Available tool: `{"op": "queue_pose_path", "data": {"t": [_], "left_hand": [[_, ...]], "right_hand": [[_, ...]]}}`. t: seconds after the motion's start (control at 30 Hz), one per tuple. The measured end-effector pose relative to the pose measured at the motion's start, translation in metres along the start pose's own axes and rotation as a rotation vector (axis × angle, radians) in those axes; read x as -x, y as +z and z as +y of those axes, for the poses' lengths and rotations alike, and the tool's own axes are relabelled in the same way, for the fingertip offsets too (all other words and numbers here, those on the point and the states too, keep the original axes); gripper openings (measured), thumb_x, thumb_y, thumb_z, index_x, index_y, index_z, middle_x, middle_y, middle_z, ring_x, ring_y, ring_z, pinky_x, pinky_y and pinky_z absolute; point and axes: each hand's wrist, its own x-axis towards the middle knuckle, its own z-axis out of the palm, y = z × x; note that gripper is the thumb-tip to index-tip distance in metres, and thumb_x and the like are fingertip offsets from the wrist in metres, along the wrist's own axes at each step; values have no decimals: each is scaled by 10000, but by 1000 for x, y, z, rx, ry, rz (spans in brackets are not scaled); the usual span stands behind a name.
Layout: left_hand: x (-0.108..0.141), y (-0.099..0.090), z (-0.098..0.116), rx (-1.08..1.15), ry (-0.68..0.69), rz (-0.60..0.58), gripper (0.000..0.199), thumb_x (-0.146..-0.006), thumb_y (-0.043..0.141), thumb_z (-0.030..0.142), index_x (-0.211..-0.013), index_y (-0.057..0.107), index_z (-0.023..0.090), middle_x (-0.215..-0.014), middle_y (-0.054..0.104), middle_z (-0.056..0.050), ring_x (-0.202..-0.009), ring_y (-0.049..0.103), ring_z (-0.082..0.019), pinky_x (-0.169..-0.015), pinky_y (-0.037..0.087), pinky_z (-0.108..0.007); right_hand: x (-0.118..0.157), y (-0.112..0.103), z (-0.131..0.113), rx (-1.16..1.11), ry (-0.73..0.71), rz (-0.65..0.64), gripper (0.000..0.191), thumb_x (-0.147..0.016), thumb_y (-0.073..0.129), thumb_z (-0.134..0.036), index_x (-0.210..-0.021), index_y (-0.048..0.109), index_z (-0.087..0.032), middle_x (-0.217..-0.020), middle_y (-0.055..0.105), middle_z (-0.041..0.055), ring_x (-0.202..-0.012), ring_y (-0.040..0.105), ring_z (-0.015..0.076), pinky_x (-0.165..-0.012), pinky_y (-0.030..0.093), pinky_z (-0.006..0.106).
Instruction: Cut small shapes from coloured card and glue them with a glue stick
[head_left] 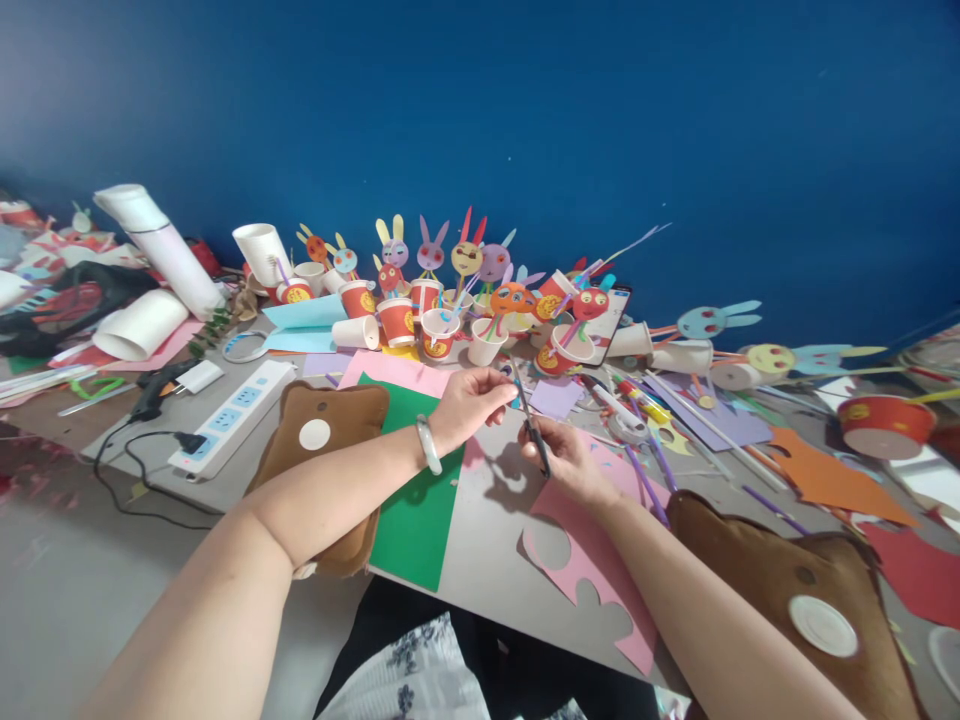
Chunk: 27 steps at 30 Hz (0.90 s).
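Observation:
My right hand point(570, 462) is wrapped round the black handles of a pair of scissors point(535, 436), whose blades point up and away from me. Close to the blades, my left hand point(474, 404) has its thumb and fingertips pinched together; whatever is between them is too small to make out. Beneath my left wrist lies a sheet of green paper point(416, 500). Pink paper point(592, 560) with round cut-outs lies under my right forearm. Several paper cups with rabbit-like paper faces stand beyond my hands, among them a red-faced one point(591, 304).
A white power strip point(238, 415) with a plugged-in cord lies at left. Brown cushions point(319, 450) flank the work area, the other brown cushion point(780, 590) at right. A phone point(611, 318) leans among the cups before the blue wall point(480, 100). Paper scraps and straws crowd the right side.

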Motion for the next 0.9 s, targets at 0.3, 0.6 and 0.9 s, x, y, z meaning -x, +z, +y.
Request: {"op": "queue_pose_path", "data": {"t": [0.3, 0.6, 0.9], "left_hand": [[0, 0, -2, 8, 11, -9, 230, -734, 680, 341, -724, 581, 134, -477, 525, 51, -409, 467, -53, -432, 344, -187], [-1, 0, -1, 23, 11, -15, 244, -719, 693, 349, -716, 578, 134, -485, 529, 52, -406, 468, -46, -427, 349, -180], [-1, -1, -1, 26, 4, -13, 235, -714, 690, 347, -723, 580, 140, -485, 531, 51, -412, 471, -49, -432, 361, -183]], "right_hand": [[0, 1, 2, -16, -11, 5, 559, -690, 619, -731, -649, 536, -180, -604, 468, -11, -576, 402, 129, -534, 328, 270], [0, 0, 6, -18, -13, 8, 550, -686, 626, -720, -644, 523, -181, -602, 453, -21, -573, 392, 123, -534, 321, 264], [1, -6, 2, 27, -3, -15, 517, -700, 629, -682, -654, 535, -176, -626, 487, -8, -603, 422, 134, -535, 330, 257]]}}
